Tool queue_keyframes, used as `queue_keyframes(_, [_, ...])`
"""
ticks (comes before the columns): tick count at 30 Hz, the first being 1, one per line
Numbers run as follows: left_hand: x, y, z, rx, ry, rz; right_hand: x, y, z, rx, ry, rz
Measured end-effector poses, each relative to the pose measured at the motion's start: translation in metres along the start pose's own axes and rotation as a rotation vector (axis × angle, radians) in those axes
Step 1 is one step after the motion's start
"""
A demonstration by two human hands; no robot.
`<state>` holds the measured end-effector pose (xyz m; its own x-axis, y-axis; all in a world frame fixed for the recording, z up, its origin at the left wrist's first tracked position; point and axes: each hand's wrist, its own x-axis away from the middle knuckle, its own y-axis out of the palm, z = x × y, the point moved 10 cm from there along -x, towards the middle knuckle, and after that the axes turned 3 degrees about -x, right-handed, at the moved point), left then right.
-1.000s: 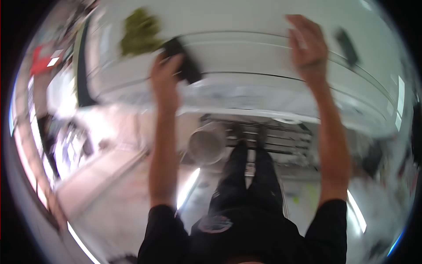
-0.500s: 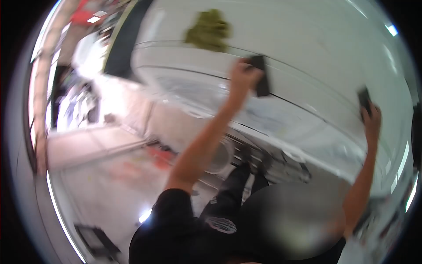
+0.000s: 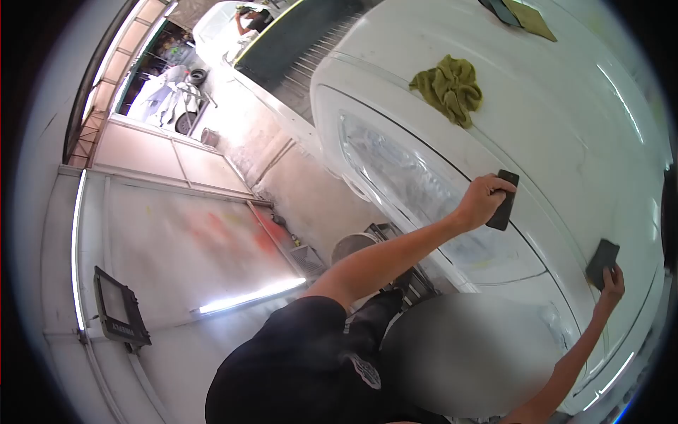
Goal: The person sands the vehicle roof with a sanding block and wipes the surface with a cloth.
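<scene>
My left hand (image 3: 482, 203) grips a black rectangular sanding block (image 3: 504, 201) against the white vehicle roof (image 3: 565, 134), close to the dark seam above the side window. Further right, my right hand (image 3: 612, 284) has its fingers on a dark grey sanding pad (image 3: 602, 262), which lies against the same white surface. A crumpled olive-green cloth (image 3: 450, 90) rests on the roof beyond my left hand. The side window (image 3: 402, 166) below the roof edge looks covered by whitish, translucent film.
Brown and dark sheets (image 3: 530, 19) lie on the roof at the top. A floodlight (image 3: 120, 307) and lit tube (image 3: 251, 295) are on the left. A round-topped bucket (image 3: 353, 245) stands below the vehicle side. Another person (image 3: 254, 21) is in the far background.
The view has shifted, so the cloth and both hands appear further right, with the hands lower. Both hands still hold their blocks, and the picture is sharper.
</scene>
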<state>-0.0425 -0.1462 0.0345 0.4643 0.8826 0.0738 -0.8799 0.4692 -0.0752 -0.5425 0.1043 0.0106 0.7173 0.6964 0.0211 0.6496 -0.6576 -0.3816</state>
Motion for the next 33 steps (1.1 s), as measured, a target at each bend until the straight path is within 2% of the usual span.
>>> queue_keyframes(1, [0.002,-0.004,-0.003,0.011,-0.012,0.005,0.004,0.014,-0.012,-0.176,0.024,0.0])
queue_keyframes(3, [0.008,0.006,-0.016,0.122,-0.003,-0.062,0.054,0.099,-0.109,-0.338,0.061,-0.157])
queue_keyframes(4, [0.013,0.008,-0.003,0.155,-0.014,-0.086,0.077,0.137,-0.147,-0.372,0.056,-0.216])
queue_keyframes(5, [0.015,0.012,0.003,0.275,-0.121,-0.095,0.097,0.168,-0.18,-0.273,0.017,-0.206])
queue_keyframes(6, [0.01,0.015,-0.006,0.486,-0.112,-0.144,0.108,0.203,-0.197,-0.349,-0.01,-0.309])
queue_keyframes(8, [0.014,0.01,0.017,0.641,-0.202,-0.115,0.121,0.253,-0.22,-0.281,-0.084,-0.397])
queue_keyframes(11, [0.018,0.0,0.036,0.579,-0.139,-0.229,0.139,0.296,-0.251,-0.142,-0.189,-0.548])
queue_keyframes(12, [0.019,-0.004,0.035,0.45,-0.133,-0.249,0.14,0.306,-0.253,-0.088,-0.224,-0.585])
queue_keyframes(14, [0.021,-0.006,0.031,0.198,-0.122,-0.29,0.139,0.31,-0.259,-0.041,-0.228,-0.565])
queue_keyframes(15, [0.02,-0.01,0.027,0.307,-0.147,-0.23,0.137,0.312,-0.261,-0.016,-0.232,-0.555])
queue_keyframes(18, [0.017,-0.023,0.017,0.635,-0.211,-0.058,0.12,0.3,-0.236,-0.368,-0.125,-0.379])
queue_keyframes(19, [0.017,-0.027,0.015,0.755,-0.23,-0.007,0.124,0.298,-0.222,-0.367,-0.039,-0.36])
queue_keyframes(20, [0.018,-0.03,0.011,0.876,-0.25,0.045,0.138,0.309,-0.219,-0.465,0.017,-0.429])
queue_keyframes(22, [0.022,-0.026,0.003,0.926,-0.287,0.056,0.168,0.334,-0.216,-0.655,0.14,-0.563])
queue_keyframes(26, [0.027,-0.024,-0.006,0.995,-0.341,0.093,0.173,0.35,-0.202,-0.423,0.122,-0.61])
queue_keyframes(29, [0.026,-0.06,-0.013,0.857,-0.328,0.345,0.155,0.325,-0.178,-0.434,0.126,-0.407])
queue_keyframes(30, [0.026,-0.069,-0.015,0.816,-0.324,0.366,0.153,0.308,-0.173,-0.499,0.171,-0.289])
queue_keyframes(33, [0.025,-0.086,-0.015,0.746,-0.27,0.392,0.155,0.283,-0.201,-0.474,0.0,-0.111])
